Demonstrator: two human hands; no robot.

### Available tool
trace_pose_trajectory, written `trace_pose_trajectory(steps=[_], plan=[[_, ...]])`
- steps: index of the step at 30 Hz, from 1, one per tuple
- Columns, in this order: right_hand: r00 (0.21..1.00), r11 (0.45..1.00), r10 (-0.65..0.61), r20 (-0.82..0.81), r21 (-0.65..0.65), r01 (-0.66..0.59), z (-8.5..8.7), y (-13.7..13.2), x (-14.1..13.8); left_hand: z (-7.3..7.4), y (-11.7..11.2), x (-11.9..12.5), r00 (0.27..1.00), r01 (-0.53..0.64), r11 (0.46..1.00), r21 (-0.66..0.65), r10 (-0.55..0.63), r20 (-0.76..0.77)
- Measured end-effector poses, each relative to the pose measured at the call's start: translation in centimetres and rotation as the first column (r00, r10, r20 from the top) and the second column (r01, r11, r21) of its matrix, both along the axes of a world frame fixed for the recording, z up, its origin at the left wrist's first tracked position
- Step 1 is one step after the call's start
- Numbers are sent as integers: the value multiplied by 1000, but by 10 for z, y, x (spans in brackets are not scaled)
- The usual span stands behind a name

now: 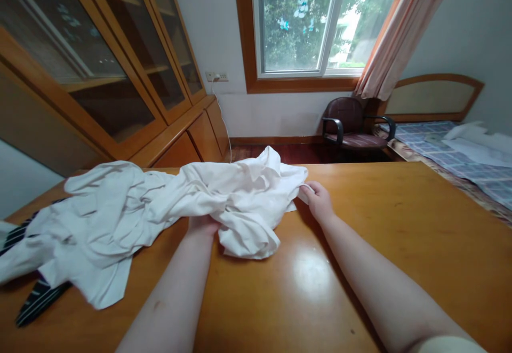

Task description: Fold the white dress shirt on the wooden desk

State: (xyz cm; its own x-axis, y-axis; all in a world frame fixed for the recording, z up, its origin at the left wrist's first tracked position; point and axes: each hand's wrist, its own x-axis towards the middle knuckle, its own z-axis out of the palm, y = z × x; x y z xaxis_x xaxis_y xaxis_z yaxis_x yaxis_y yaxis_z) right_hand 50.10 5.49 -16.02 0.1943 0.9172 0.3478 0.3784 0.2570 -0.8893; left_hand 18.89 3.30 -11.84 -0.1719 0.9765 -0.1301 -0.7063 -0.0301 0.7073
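Observation:
A crumpled white shirt (160, 203) lies spread across the wooden table (400, 246), reaching from the left edge to the middle. My right hand (319, 199) is closed on the shirt's right edge, pinching the cloth. My left hand (202, 226) reaches under a bunched fold near the middle; its fingers are buried in the fabric. A dark striped tie (38, 297) pokes out from under the shirt at the lower left.
A glass-fronted wooden cabinet (120, 75) stands along the left wall. Beyond the table are a window (312, 22) with a pink curtain (400, 33), a dark armchair (352, 126) and a bed (460, 155) at the right.

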Motion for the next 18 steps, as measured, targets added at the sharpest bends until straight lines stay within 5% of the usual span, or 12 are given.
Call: trace_pose_trajectory(steps=[6,14,18], plan=[[982,980,-191,8,-61,191,1,2,8,-5,20,-14,990,-142,989,-43,143,6],[882,888,-458,-113,-99,449,-9,15,34,-26,35,-40,893,-414,889,-194,355,-277],[886,883,-462,-49,-121,454,-15,21,39,-41,38,-48,744,-516,839,-176,337,-577]])
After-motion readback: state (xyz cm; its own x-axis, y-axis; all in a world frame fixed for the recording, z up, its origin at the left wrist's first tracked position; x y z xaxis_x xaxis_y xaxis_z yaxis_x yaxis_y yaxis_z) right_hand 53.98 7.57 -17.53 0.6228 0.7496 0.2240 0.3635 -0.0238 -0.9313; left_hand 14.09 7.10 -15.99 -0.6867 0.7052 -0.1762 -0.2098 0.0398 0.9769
